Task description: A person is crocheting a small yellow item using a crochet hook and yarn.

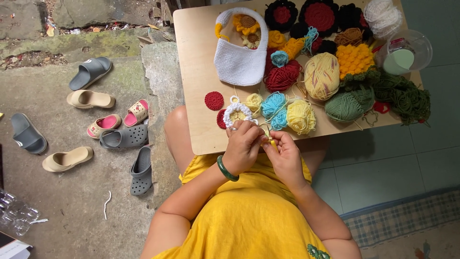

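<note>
My left hand (243, 146), with a green bangle on the wrist, pinches a small round crochet piece (236, 113) of white and yellow yarn that lies on the near edge of the wooden board (199, 86). My right hand (284, 152) is closed on a yellow crochet hook (273, 143) right beside the left fingers. A yarn strand runs from my hands to the small pale yellow ball (253, 101). A red crochet disc (214, 100) lies just left of the piece.
The board rests on my lap and holds a white crochet bag (239, 57), blue (273, 105), yellow (301, 116), red (282, 76) and green (350, 104) yarn balls, dark crochet flowers (318, 17) and a clear tub (405, 52). Several sandals (91, 98) lie on the concrete at left.
</note>
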